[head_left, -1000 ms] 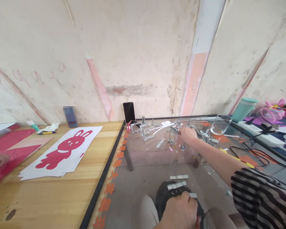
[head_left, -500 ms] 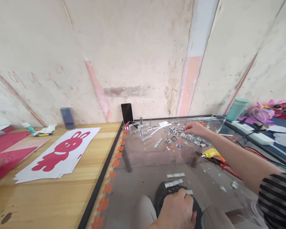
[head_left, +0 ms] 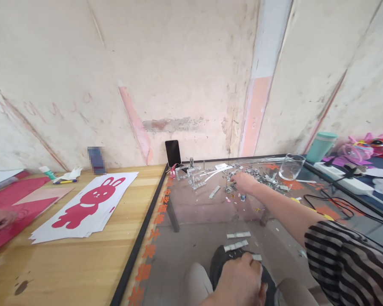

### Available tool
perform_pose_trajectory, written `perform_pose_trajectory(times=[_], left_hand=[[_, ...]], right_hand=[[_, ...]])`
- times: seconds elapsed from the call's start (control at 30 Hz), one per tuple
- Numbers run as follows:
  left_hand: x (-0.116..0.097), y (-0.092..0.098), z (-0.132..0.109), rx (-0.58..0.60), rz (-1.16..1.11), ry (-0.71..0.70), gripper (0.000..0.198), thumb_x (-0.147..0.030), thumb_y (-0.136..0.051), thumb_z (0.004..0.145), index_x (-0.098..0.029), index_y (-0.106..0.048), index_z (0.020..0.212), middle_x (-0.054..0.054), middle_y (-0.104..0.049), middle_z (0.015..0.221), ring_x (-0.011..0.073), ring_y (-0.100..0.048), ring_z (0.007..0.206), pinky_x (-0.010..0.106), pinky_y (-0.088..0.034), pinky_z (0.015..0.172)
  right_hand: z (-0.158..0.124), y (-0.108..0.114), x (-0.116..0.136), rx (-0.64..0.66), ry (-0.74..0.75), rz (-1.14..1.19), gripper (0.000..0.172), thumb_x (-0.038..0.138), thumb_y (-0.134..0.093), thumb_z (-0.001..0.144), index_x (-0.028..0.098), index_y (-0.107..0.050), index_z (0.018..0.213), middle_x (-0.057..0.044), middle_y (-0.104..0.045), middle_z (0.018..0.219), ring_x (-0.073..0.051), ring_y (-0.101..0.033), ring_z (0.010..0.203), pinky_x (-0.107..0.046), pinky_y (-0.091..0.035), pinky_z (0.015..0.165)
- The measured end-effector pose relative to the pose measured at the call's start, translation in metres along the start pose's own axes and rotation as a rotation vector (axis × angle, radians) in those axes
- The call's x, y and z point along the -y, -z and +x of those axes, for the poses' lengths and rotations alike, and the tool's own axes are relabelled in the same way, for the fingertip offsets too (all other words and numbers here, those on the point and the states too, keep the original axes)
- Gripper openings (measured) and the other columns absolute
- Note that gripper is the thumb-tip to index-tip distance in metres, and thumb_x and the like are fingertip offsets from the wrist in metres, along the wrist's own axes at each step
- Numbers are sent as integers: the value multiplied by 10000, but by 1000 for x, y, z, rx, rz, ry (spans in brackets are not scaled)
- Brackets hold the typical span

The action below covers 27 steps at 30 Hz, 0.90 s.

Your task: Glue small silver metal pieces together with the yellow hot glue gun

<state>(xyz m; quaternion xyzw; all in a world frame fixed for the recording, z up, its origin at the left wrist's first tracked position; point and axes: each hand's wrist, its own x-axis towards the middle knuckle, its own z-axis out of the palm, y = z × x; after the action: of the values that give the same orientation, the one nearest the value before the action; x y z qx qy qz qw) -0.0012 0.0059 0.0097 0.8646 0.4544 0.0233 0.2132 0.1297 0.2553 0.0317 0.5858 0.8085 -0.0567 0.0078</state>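
Observation:
My right hand reaches across the glass table into a heap of small grey metal-looking pieces. Its fingers are bunched together at the left part of the heap; what they hold, if anything, is too small to make out. Close to me, my left hand is closed with curled fingers. A short grey strip shows just past its fingertips, and the hand hides what lies under it. Beyond it, two flat segmented strips lie side by side on the glass.
Small assembled grey pieces stand near a propped phone. A drinking glass, a green cup, a power strip and cables are at the right. Rabbit-print paper and another person's hand are at the left.
My right hand has moved left along the heap, and its forearm now covers most of the yellow-handled pliers. My left hand stays by the strips. The view has shifted slightly.

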Motion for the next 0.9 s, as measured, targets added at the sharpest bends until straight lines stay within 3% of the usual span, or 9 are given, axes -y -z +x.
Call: perform_pose_trajectory(times=[0.27,0.43,0.63,0.77,0.9], left_hand=[[-1,1,-2,-19,4,-11,316,-315,-500,819,-131,-593,1059,127,-621,1068,286,-644,882,410,-551,746],[-1,-3,-3,-40,13,-15,304,-282,-502,817,-130,-585,1067,128,-621,1067,278,-643,884,399,-547,762],[-1,-5,-3,-45,9,-16,304,-296,-509,812,-139,-584,1061,126,-619,1073,287,-642,892,409,-549,750],[1,-5,-2,-30,2,-12,305,-300,-518,808,-140,-587,1058,126,-619,1080,289,-642,905,418,-548,764],[1,-1,-2,-27,-17,-20,310,-310,-521,817,-138,-585,1067,125,-620,1084,282,-637,928,409,-542,788]], right_hand=[[-2,2,-32,13,-20,46,307,315,-562,899,173,-563,1172,-74,-590,1184,-213,-609,970,-411,-524,802],[-10,6,-47,-55,-21,31,295,313,-556,903,181,-566,1167,-76,-590,1188,-208,-608,972,-409,-523,807],[-10,3,-19,-129,119,-59,294,314,-549,908,186,-563,1172,-80,-582,1204,-212,-598,997,-428,-510,836],[-3,1,5,-114,267,-101,290,311,-544,911,195,-563,1176,-81,-575,1218,-212,-594,1008,-429,-506,845],[3,0,13,-78,305,-105,282,309,-544,911,194,-568,1167,-80,-579,1211,-208,-596,1000,-423,-509,841]])
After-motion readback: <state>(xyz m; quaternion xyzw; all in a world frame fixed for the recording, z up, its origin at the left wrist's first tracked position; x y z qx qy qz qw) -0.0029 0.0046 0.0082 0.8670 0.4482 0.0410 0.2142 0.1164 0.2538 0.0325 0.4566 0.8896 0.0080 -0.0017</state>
